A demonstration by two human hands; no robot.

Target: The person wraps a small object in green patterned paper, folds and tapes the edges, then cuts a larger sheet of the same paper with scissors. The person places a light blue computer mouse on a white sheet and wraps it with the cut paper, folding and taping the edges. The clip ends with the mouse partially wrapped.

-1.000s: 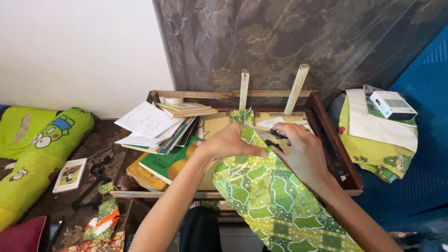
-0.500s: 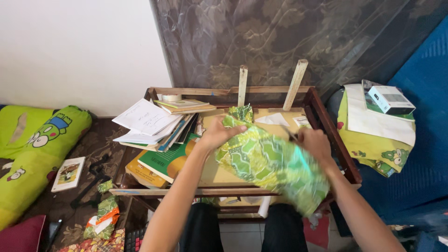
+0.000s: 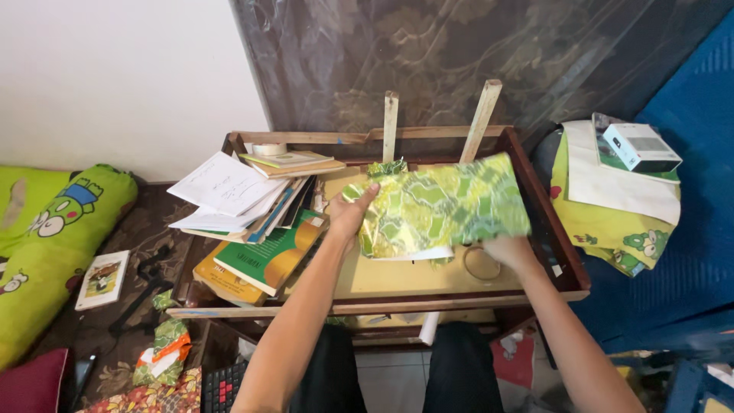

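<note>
From the head camera, looking down, both bare arms reach over a dark wooden table with a raised rim [image 3: 569, 268]. Between the hands hangs a shiny green and yellow patterned wrapping sheet [image 3: 443, 206], folded into a wide band and held just above the tabletop. The left hand [image 3: 353, 214] grips the sheet's left end, fingers curled round the edge with the thumb on top, so the sheet stretches away to its right. The right hand [image 3: 508, 251] sits under the sheet's lower right corner and is partly hidden by it; it touches the sheet from beneath, but whether the fingers are clenched on it I cannot tell. A white sheet edge shows under the foil's lower border, and a clear tape ring [image 3: 482, 262] lies on the table just beside the right hand.

To the left of the left hand, a heap of books and loose white papers [image 3: 245, 206] covers the table's left half, a green book [image 3: 271, 256] nearest the wrist. A roll of tape [image 3: 269, 148] rests at the back left corner. Two pale wooden slats [image 3: 482, 118] stand up behind the sheet. Off the table, a white box [image 3: 638, 147] lies on a yellow cloth at the right, and a green cartoon pillow [image 3: 53, 237] lies on the floor at the left
</note>
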